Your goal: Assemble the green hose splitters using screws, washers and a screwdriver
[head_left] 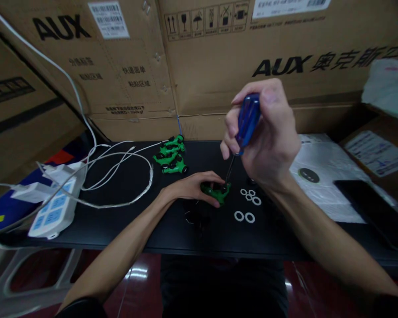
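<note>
Head view: on the black desk [172, 225], flat white rings [242, 216] lie near a small green molded piece [219, 194], pinched in the left hand's [197, 184] grip. The right hand's [273, 132] grip is wrapped around a translucent-blue-handled screwdriver [249, 119], its dark shaft reaching that piece. Beyond lie similar green-and-black pieces [174, 164], then a printed brown cardboard box [205, 84].

Left fingers [211, 176] partly hide the green piece [218, 193].

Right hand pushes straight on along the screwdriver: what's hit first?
The green part, gripped by the left hand. The screwdriver in the right hand seems to have its tip at it, though depth is unclear.
</note>
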A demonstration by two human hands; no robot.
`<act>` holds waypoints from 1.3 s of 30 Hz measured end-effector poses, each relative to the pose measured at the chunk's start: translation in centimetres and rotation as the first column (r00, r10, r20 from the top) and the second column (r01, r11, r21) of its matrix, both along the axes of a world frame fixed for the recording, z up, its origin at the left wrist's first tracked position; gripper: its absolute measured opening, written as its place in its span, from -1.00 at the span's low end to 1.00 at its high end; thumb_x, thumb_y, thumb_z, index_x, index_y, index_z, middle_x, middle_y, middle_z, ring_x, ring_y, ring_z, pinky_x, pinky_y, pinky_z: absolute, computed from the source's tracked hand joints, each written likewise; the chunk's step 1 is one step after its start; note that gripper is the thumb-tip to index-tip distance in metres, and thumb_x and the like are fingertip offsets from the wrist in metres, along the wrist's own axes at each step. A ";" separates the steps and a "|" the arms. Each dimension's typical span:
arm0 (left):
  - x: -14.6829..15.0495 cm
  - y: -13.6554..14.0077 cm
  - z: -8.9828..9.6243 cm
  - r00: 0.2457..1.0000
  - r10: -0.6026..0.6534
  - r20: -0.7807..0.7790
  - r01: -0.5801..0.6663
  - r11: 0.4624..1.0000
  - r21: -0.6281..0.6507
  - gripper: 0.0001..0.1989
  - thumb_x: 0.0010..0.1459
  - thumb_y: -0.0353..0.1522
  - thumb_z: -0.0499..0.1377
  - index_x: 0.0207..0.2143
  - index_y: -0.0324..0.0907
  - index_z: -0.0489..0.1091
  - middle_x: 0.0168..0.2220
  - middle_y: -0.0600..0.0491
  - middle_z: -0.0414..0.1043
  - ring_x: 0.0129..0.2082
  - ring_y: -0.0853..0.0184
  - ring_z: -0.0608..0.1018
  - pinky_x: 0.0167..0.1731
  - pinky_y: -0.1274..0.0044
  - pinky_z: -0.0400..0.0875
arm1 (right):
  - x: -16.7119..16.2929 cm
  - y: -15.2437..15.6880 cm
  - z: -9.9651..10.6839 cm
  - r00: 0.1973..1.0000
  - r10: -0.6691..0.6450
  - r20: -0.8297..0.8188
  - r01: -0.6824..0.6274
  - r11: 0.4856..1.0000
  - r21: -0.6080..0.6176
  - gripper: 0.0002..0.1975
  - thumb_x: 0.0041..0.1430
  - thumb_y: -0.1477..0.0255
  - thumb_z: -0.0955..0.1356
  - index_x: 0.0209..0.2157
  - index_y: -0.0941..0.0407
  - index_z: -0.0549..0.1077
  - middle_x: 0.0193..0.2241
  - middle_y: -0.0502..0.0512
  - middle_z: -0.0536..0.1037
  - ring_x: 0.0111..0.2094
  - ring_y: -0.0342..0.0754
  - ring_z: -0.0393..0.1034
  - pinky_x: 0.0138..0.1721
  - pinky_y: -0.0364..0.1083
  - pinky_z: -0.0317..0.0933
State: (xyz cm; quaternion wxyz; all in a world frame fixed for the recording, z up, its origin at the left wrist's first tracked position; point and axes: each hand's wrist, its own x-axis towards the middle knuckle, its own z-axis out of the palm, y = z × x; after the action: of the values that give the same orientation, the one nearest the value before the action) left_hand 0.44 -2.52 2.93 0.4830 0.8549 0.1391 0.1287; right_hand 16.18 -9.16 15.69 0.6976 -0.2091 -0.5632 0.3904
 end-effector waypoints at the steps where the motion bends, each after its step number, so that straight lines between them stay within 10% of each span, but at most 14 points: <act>1: 0.0 0.0 0.1 1.000 -0.002 -0.005 0.002 1.000 0.007 -0.38 -0.02 -0.25 0.47 0.12 -0.09 0.48 0.02 -0.02 0.46 0.02 0.22 0.50 0.03 0.40 0.39 | -0.1 0.0 0.0 1.000 0.005 -0.001 -0.005 1.000 0.001 -0.87 0.33 0.26 0.31 -0.29 -0.02 0.30 -0.51 -0.10 0.40 -0.67 -0.17 0.21 -0.64 -0.11 0.24; 5: 0.1 0.1 0.1 1.000 -0.017 -0.005 0.017 1.000 0.006 -0.39 0.00 -0.28 0.47 0.13 -0.09 0.48 0.03 -0.02 0.45 0.04 0.22 0.50 0.06 0.39 0.37 | 0.0 -0.1 0.5 0.998 0.058 0.033 -0.057 0.998 -0.023 -0.65 0.16 0.41 0.44 -0.30 -0.04 0.12 -0.55 -0.21 0.41 -0.68 -0.19 0.16 -0.67 -0.17 0.13; 9: 0.0 0.3 -0.1 1.000 -0.016 -0.009 0.016 1.000 -0.007 -0.40 0.00 -0.26 0.47 0.11 -0.10 0.48 0.03 -0.02 0.45 0.01 0.23 0.50 0.02 0.41 0.38 | 0.6 0.1 0.9 0.996 0.083 0.042 -0.081 0.995 -0.050 -0.84 0.28 0.25 0.31 -0.29 -0.01 0.24 -0.66 -0.19 0.17 -0.71 -0.22 -0.10 -0.73 -0.21 -0.21; 18: 0.0 0.4 -0.2 1.000 -0.016 -0.007 0.016 0.999 -0.040 -0.38 0.00 -0.23 0.47 0.14 -0.04 0.46 0.08 -0.02 0.45 0.05 0.20 0.48 0.07 0.36 0.36 | 0.0 0.6 -0.5 0.995 0.103 0.006 -0.103 0.995 -0.007 -0.80 0.33 0.32 0.35 -0.31 0.00 0.22 -0.57 -0.14 0.30 -0.72 -0.20 0.03 -0.73 -0.16 -0.17; 24: 0.0 0.3 -0.3 0.999 -0.003 0.033 0.005 0.998 -0.059 -0.32 0.00 -0.23 0.47 0.19 -0.01 0.41 0.07 -0.01 0.44 -0.06 0.28 0.48 0.01 0.39 0.40 | -0.6 -0.4 1.5 0.984 -0.146 -0.102 0.155 0.984 0.089 -0.83 0.33 0.49 0.23 -0.38 0.05 0.33 -0.56 -0.04 0.23 -0.66 -0.15 0.03 -0.75 -0.11 -0.14; 30: 0.5 0.3 -1.1 0.978 0.095 0.188 -0.079 0.993 -0.092 -0.63 0.17 -0.30 0.37 0.04 -0.07 0.53 0.05 -0.03 0.48 0.02 0.27 0.52 0.10 0.37 0.39 | -0.4 -0.7 1.5 0.963 -0.262 -0.063 0.266 0.961 0.069 -0.58 0.44 0.11 0.17 -0.39 0.06 0.39 -0.49 0.01 0.26 -0.64 -0.14 0.01 -0.72 -0.06 -0.16; 39: 1.0 0.2 -1.2 0.983 0.109 0.145 -0.097 0.991 -0.092 -0.74 0.18 -0.34 0.36 -0.06 -0.15 0.60 -0.02 -0.05 0.56 0.00 0.28 0.59 0.09 0.41 0.44 | 0.6 -0.5 1.1 0.982 -0.188 -0.021 0.189 0.978 0.091 -0.70 0.47 0.50 0.10 -0.31 0.11 0.35 -0.52 -0.06 0.23 -0.63 -0.17 0.05 -0.67 -0.11 -0.08</act>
State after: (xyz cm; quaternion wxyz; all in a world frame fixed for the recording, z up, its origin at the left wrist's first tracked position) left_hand 1.43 -2.33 1.74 0.5204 0.8133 0.1519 0.2112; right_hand 16.78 -9.67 16.77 0.7438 -0.2268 -0.5540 0.2974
